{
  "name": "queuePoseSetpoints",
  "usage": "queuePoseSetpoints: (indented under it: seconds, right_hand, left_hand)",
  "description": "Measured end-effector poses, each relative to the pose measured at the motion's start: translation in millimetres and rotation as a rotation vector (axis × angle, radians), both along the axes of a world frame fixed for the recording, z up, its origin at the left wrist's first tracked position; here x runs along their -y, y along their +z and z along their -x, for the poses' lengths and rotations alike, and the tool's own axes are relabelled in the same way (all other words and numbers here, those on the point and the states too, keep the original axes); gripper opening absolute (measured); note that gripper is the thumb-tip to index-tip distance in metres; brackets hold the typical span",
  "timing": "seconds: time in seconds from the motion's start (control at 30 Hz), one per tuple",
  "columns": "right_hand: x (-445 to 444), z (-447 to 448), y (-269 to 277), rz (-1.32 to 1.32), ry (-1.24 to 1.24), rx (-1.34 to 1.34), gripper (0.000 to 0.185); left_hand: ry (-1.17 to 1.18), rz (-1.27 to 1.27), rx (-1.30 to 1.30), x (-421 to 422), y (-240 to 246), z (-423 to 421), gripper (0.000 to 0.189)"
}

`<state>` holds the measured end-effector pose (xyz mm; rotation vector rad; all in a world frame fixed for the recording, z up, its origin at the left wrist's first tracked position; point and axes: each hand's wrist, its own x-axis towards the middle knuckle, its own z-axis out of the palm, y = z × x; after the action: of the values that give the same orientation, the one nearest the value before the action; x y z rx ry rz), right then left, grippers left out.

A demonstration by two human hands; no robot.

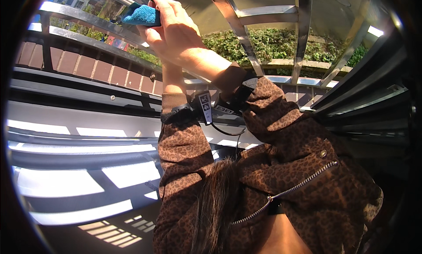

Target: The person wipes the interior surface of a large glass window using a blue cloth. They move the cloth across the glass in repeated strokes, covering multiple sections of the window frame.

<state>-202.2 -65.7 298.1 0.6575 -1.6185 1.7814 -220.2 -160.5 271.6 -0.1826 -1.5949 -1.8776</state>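
Observation:
A blue terry cloth (141, 15) is bunched at the top left of the head view, against or close to a shiny metal bar of the window railing (89, 18). My right hand (179, 31) is closed around the cloth's right side, its fingers bent over it. My left hand (153, 31) lies mostly behind the right one; only part of it and its wrist show, so its grip is hidden. Both forearms reach up and outward in leopard-print sleeves, with black straps and small tagged devices (205, 107) at the wrists.
Metal railing bars (300, 39) curve across the top. Below them run a brown tiled ledge (95, 67) and a dark window track (82, 92). A white sill (39, 112) and a sunlit pale surface (59, 181) lie at the left. Dark frames (366, 72) stand at the right; shrubs grow outside.

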Motion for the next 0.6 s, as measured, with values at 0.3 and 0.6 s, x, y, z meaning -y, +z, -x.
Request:
queuePoseSetpoints:
  seconds: [0.3,0.6]
  right_hand:
    - [-9.1,0.4,-53.0,0.097,0.306,0.121,0.051]
    - [-2.6,1.3,-97.9,0.218,0.446,0.101,0.057]
  left_hand:
    - [0.320,0.390,-0.021,-20.4,-17.1,-13.3,0.039]
    - [0.817,1.058,0.059,-32.8,-32.6,-28.0,0.050]
